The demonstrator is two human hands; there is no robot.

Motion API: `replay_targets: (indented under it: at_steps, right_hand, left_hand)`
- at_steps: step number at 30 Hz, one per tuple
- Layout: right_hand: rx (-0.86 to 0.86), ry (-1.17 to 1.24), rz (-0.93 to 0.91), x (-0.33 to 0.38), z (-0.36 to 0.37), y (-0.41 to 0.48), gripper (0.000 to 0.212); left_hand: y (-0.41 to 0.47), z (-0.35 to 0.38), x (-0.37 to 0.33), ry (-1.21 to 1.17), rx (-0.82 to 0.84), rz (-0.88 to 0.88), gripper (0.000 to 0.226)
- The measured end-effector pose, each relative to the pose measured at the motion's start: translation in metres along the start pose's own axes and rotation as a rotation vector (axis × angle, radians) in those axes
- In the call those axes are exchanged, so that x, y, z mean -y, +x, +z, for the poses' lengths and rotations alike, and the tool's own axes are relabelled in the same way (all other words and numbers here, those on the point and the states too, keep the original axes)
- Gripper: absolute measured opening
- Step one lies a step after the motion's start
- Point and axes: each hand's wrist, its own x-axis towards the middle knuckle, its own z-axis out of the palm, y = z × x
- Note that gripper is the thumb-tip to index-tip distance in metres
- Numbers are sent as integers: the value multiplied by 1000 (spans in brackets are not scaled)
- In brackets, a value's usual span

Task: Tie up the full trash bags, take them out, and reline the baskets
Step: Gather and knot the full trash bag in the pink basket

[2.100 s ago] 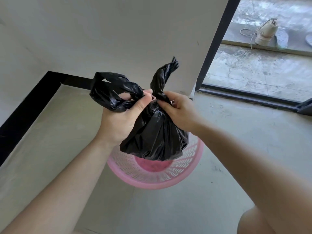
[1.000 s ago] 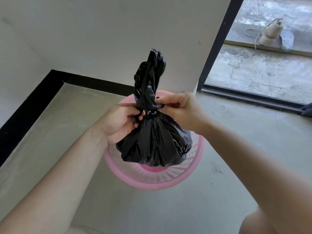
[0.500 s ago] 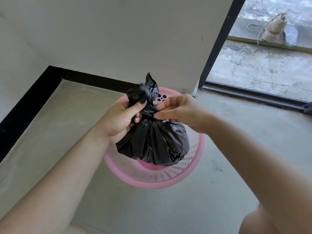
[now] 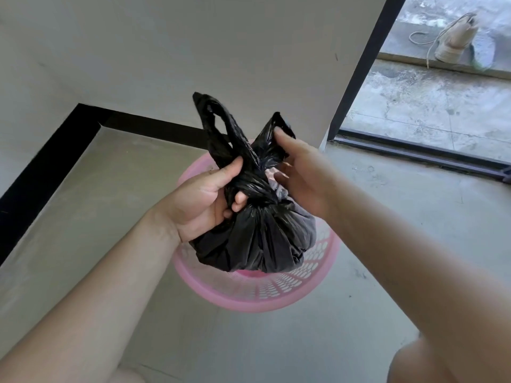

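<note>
1. Head view: at the far left I saw the black skirting (image 4: pixel 49 164) running along the foot of the pale wall (image 4: pixel 193 51), meeting the grey floor (image 4: pixel 83 217) in a corner.
2. My left hand (image 4: pixel 201 200) was closed round the twisted neck of the black trash bag (image 4: pixel 257 239), thumb pressed on the plastic and fingers curled under the knot, holding the bag up.
3. The bag's looped handle (image 4: pixel 218 128) stood up above that hand.
4. The bag hung over the pink basket (image 4: pixel 265 297), which stood on the floor near the wall; I could not tell whether the bag's bottom touched it.
5. My right hand (image 4: pixel 301 172) was loosely open, fingertips pinching the bag's other tail (image 4: pixel 273 139) and palm beside the knot.
6. Further right, the dark door frame (image 4: pixel 356 67) and its floor track (image 4: pixel 420 153) bordered rough concrete (image 4: pixel 431 106) outside.
7. At the far upper right a pale shoe (image 4: pixel 456 37) with loose laces lay on a ledge.
</note>
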Motion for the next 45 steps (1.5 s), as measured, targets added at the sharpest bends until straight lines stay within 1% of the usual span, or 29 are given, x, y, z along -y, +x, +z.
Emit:
replay_targets:
  at_steps: [1,3,5,7,8,11,13,15,17,18,19,21,22,24,25,27,28,29,31,32,33,35,37,39,40,41,43,44,45]
  right_hand:
    - [-5,118,-25,0,3,-1,33]
    - [-18,325,-20,2,6,-3,42]
    - [-63,460,-13,4,6,-4,41]
    - [-104,496,-15,6,6,-5,34]
    - [-118,487,-19,7,6,-5,31]
    - [-146,451,-18,7,7,-6,24]
    - [-151,372,-49,8,7,-7,27]
    - [-199,222,-136,10,7,-7,29]
    - [-289,4,-246,12,5,-8,27]
    - [-310,-72,-282,11,5,-9,26]
    - [-305,-100,-303,11,5,-11,24]
    - [-214,-46,-333,9,7,-15,23]
    - [-148,1,-348,9,7,-18,23]
    - [-44,79,-365,11,7,-22,24]
    - [-17,96,-365,13,5,-24,25]
    - [-5,78,-353,16,-2,-26,36]
    - [-7,55,-342,17,-5,-27,40]
    - [-9,32,-323,16,-8,-29,42]
    - [4,-15,-262,12,-11,-30,45]
    - [19,-40,-228,9,-12,-31,45]
    - [41,-73,-195,6,-13,-32,41]
    - [103,-243,-134,5,-18,-33,32]
    - [126,-579,-140,7,-26,-35,37]
    - [23,-908,-232,9,-31,-36,46]
    - [-52,-1007,-312,10,-32,-36,48]
    - [-127,-1052,-405,10,-33,-35,47]
    - [-238,-1038,-565,11,-33,-32,38]
    - [-242,-993,-607,12,-32,-31,30]
    - [-199,-939,-619,13,-30,-31,21]
  left_hand:
    - [1,1,1,-19,8,-3,35]
    - [3,2,1,-88,23,6,39]
    - [4,-1,-2,-171,92,28,45]
    - [3,-2,-3,-277,153,31,50]
    - [3,-2,-4,-325,148,21,47]
    - [1,-4,-3,-362,123,50,23]
    - [-3,-8,-2,-364,141,84,34]
    - [-4,-8,0,-305,94,128,42]
    - [0,-6,3,-229,-43,139,24]
    - [2,-3,4,-220,-110,119,19]
    - [4,-1,3,-238,-158,101,24]
    - [7,0,2,-277,-240,81,50]
    - [6,2,1,-281,-273,83,52]
    - [6,2,-1,-270,-298,101,36]
    - [5,1,-2,-275,-292,105,36]
    - [3,1,-5,-311,-273,116,44]
    - [2,1,-7,-336,-265,124,43]
    - [1,0,-9,-364,-271,136,37]
    - [0,-2,-11,-426,-301,158,15]
    - [-1,-1,-12,-437,-316,168,9]
    - [-1,-2,-11,-421,-332,183,14]
    - [-3,-1,-12,-354,-352,201,23]
    - [-6,-2,-12,-275,-338,233,26]
    - [-9,-1,-15,-236,-288,274,27]
    - [-11,-1,-15,-221,-266,287,27]
    - [-13,-1,-16,-193,-249,292,28]
    - [-16,1,-16,-117,-234,276,31]
    - [-16,2,-15,-76,-238,267,32]
    - [-17,3,-15,-39,-244,262,31]
